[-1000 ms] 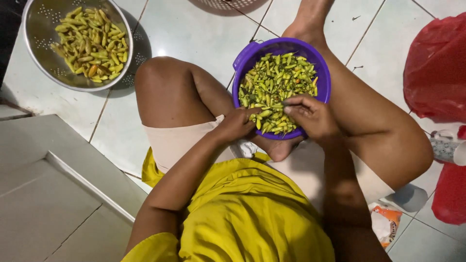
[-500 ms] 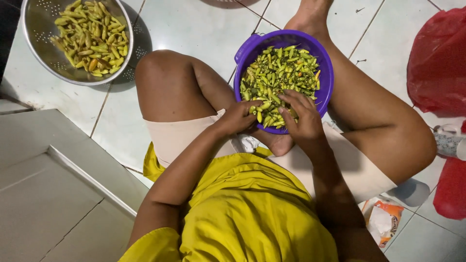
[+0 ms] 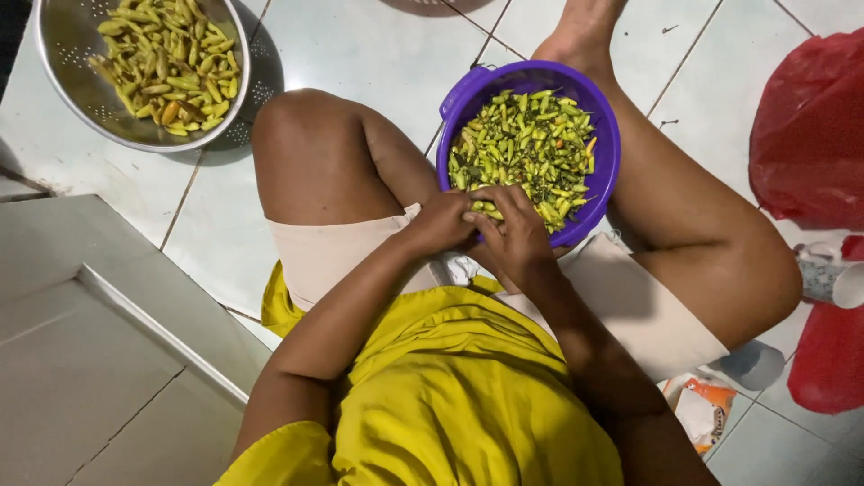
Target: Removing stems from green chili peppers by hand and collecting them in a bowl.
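A person sits on a pale tiled floor (image 3: 378,54) with knees apart, seen from above, wearing a yellow shirt (image 3: 450,396) and light shorts. Between the legs stands a purple plastic colander (image 3: 605,144) with a small handle at its far-left rim, filled with small green chilli peppers (image 3: 526,139), a few of them yellow or orange. Both hands meet at the near rim of the purple colander. The left hand (image 3: 441,223) is curled, fingers drawn in towards the thumb, apparently pinching one small pepper at the rim; the item itself is too small and too covered to make out with certainty. The right hand (image 3: 511,236) is likewise curled, its fingertips touching those of the left hand and resting on the peppers at the near edge of the heap; whether it grips the same pepper cannot be told. At the far-left corner of the floor, well apart from the hands, lies a perforated metal colander (image 3: 56,63) holding a shallower layer of yellowish-green peppers (image 3: 166,58). A raised grey step (image 3: 81,360) occupies the near-left corner. Along the right edge of the floor lie two red plastic bags (image 3: 810,135), one far and one near, with a small pale object between them. Just beside the right thigh sits a crumpled orange-and-white packet (image 3: 702,409).
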